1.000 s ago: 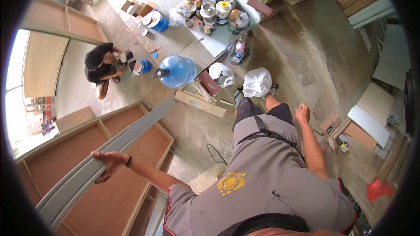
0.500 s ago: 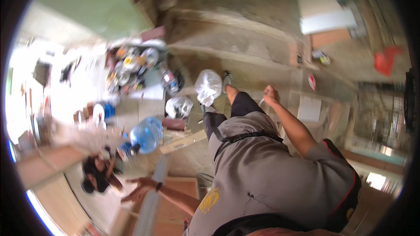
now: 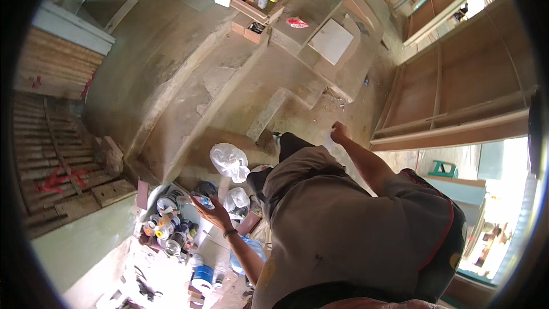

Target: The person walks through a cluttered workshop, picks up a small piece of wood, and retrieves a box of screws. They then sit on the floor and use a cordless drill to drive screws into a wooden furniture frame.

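Observation:
My left hand reaches out with its fingers extended and apart, a dark band on the wrist. Just behind its fingers lies a clear plastic bottle; whether they touch I cannot tell. Beside that hand is a pile of plastic jars and bottles. A white plastic bag lies by my feet, and a smaller white bag is nearer to my left hand. My right hand is closed in a fist over the floor at the right; anything inside it is hidden.
Concrete steps run diagonally ahead. A white board and a red-and-white packet lie beyond them. Wooden panelling stands to the right, a green stool past it. A blue bucket and a large blue water bottle are low left.
My view has swung round, bringing the steps and panelling into sight. The crouching person at lower left has gone out of view. My left hand now appears over the jar pile's edge.

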The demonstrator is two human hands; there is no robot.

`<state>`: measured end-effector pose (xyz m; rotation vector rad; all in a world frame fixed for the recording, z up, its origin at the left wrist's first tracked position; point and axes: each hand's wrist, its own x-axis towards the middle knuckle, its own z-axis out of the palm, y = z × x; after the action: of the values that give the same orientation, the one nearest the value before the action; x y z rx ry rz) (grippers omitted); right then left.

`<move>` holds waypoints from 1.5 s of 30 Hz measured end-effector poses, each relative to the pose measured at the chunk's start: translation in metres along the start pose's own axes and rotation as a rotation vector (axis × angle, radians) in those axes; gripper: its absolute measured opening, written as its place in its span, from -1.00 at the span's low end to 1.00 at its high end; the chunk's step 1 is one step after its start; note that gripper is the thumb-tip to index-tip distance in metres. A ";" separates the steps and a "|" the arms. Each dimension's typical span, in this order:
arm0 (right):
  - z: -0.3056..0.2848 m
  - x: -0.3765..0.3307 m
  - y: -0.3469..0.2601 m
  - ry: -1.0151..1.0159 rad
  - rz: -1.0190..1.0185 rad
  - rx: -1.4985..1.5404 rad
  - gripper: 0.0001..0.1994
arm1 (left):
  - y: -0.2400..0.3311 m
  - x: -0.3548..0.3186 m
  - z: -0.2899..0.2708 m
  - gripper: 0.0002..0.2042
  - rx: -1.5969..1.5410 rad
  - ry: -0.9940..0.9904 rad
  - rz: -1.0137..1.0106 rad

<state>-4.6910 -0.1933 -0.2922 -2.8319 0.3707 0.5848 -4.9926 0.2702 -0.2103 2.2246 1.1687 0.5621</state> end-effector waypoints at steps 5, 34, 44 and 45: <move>-0.008 -0.015 0.069 -0.107 0.218 -0.062 -0.71 | -0.048 -0.003 0.052 -0.32 -0.016 -0.304 -0.200; -0.058 0.313 0.411 -0.011 0.733 0.460 -0.60 | 0.355 -0.040 0.631 -0.67 0.024 -1.339 -0.251; -0.066 0.270 0.346 -0.138 1.294 0.594 -0.73 | 0.517 0.015 0.847 -0.66 0.382 -1.535 0.511; -0.077 0.279 0.333 -0.115 1.327 0.612 -0.74 | 0.537 0.011 0.862 -0.66 0.348 -1.431 0.813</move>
<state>-4.5123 -0.5828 -0.3945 -1.6399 1.9933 0.6350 -4.1516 -0.2118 -0.5139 2.4005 -0.4156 -0.9556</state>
